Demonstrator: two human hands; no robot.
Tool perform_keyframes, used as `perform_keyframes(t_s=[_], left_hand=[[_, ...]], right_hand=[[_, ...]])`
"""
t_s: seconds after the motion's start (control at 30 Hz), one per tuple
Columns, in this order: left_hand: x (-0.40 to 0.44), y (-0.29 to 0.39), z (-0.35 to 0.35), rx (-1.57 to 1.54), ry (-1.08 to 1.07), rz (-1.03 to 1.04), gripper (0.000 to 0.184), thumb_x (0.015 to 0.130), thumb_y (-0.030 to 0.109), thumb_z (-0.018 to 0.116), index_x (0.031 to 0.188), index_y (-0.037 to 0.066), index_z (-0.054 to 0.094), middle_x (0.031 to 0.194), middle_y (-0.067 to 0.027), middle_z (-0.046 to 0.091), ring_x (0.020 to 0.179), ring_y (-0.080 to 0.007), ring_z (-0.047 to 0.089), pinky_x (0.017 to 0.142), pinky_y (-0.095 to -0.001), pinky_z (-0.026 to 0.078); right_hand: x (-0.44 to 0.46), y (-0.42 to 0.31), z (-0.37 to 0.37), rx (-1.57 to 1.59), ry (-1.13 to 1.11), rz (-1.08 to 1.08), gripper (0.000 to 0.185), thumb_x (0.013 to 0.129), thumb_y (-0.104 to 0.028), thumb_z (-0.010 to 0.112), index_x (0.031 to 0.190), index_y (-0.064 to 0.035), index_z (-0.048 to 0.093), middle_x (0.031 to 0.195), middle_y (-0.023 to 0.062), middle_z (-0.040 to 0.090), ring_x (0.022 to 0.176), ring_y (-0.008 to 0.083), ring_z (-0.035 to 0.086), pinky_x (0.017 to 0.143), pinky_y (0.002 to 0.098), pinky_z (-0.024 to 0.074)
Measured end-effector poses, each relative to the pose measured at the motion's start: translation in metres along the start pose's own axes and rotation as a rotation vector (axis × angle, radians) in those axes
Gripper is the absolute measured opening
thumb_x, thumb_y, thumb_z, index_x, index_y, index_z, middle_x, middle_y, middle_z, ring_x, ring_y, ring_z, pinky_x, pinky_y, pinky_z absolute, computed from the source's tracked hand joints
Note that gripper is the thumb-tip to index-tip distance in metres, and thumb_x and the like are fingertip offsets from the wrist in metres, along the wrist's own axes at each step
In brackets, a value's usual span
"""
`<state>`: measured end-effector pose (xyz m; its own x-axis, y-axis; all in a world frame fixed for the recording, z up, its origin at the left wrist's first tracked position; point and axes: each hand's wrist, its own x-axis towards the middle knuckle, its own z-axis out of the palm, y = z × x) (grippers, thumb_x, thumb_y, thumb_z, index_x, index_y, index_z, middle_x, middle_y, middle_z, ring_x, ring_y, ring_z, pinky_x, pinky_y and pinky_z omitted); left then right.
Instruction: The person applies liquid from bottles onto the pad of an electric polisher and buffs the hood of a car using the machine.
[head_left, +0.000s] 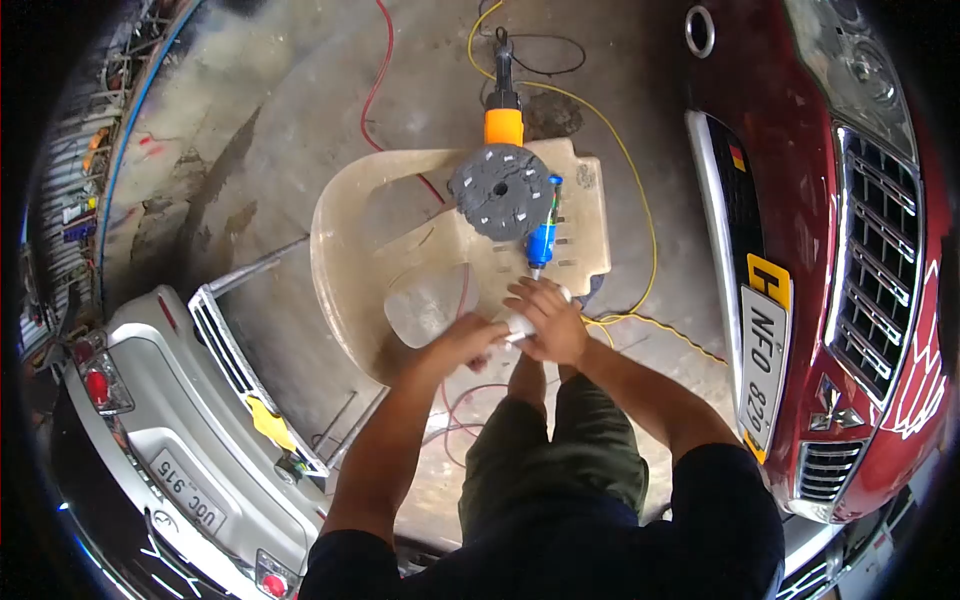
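Both of my hands meet over the near edge of a beige plastic chair (pixel 340 215). My right hand (pixel 545 318) is curled over a white object (pixel 520 325), which is mostly covered by the fingers. My left hand (pixel 470 340) touches the left end of that white object, its fingers blurred. Just beyond my right hand, a blue-capped bottle (pixel 541 243) lies on the chair seat with its narrow tip toward me. A power tool with an orange body (pixel 503 127) and a round dark grey pad (pixel 502 192) rests on the seat, beside the bottle.
A red car (pixel 790 130) stands on the right and a silver car bumper (pixel 230 450) on the left. Near the bumper is a metal frame (pixel 225 350). A yellow cable (pixel 640 190) and a red hose (pixel 375 80) run over the floor.
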<state>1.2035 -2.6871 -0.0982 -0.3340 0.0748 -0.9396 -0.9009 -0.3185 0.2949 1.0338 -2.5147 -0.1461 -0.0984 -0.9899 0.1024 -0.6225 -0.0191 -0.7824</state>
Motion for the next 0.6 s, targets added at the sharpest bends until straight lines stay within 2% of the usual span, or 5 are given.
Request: perform_keyframes(t_s=[0.13,0.33,0.37,0.47,0.6], left_hand=[[-0.052,0.030,0.056,-0.611,-0.347,-0.051,0.062,0.113,0.062,0.031,0.094,0.013,0.062,0.065,-0.0017,0.055,0.047,-0.0156,0.048,0.047,-0.0337,0.043],[-0.108,0.123,0.058,-0.343,-0.274,0.052,0.073,0.110,0.068,0.032,0.109,0.005,0.069,0.087,-0.0183,0.077,0.064,-0.0248,0.071,0.059,-0.0351,0.056],[-0.106,0.125,0.043,-0.186,-0.038,0.158,0.069,0.111,0.064,0.037,0.113,0.004,0.070,0.088,-0.0186,0.077,0.068,-0.0254,0.073,0.063,-0.0358,0.058],[-0.044,0.084,-0.036,0.257,0.607,0.481,0.047,0.110,0.046,0.055,0.119,0.002,0.072,0.088,-0.0203,0.078,0.079,-0.0359,0.077,0.076,-0.0416,0.061],[0.043,0.074,-0.105,0.877,0.814,0.382,0.044,0.096,0.021,0.072,0.135,0.002,0.064,0.121,-0.0276,0.071,0.115,-0.0498,0.067,0.101,-0.0502,0.055]], right_hand=[[-0.018,-0.044,-0.027,-0.077,0.207,0.013,0.074,0.070,-0.027,0.084,0.136,-0.0043,0.061,0.141,0.0163,0.061,0.142,0.0396,0.051,0.126,0.0649,0.0276],[0.012,-0.056,-0.097,0.308,0.353,0.171,0.068,0.083,-0.021,0.079,0.140,0.0047,0.052,0.132,0.0306,0.059,0.131,0.0523,0.055,0.124,0.0643,0.0311],[0.015,-0.044,-0.085,0.301,0.399,0.322,0.053,0.096,-0.026,0.074,0.135,0.0035,0.053,0.118,0.0278,0.066,0.114,0.0505,0.065,0.108,0.0568,0.0500],[0.051,-0.030,-0.118,0.577,0.324,0.587,0.041,0.105,-0.035,0.070,0.119,-0.0018,0.051,0.080,0.0174,0.071,0.074,0.0379,0.073,0.069,0.0482,0.0552],[0.084,-0.018,-0.139,0.600,0.229,0.794,0.048,0.105,-0.042,0.070,0.121,0.0003,0.052,0.083,0.0179,0.072,0.079,0.0396,0.074,0.076,0.0462,0.0576]])
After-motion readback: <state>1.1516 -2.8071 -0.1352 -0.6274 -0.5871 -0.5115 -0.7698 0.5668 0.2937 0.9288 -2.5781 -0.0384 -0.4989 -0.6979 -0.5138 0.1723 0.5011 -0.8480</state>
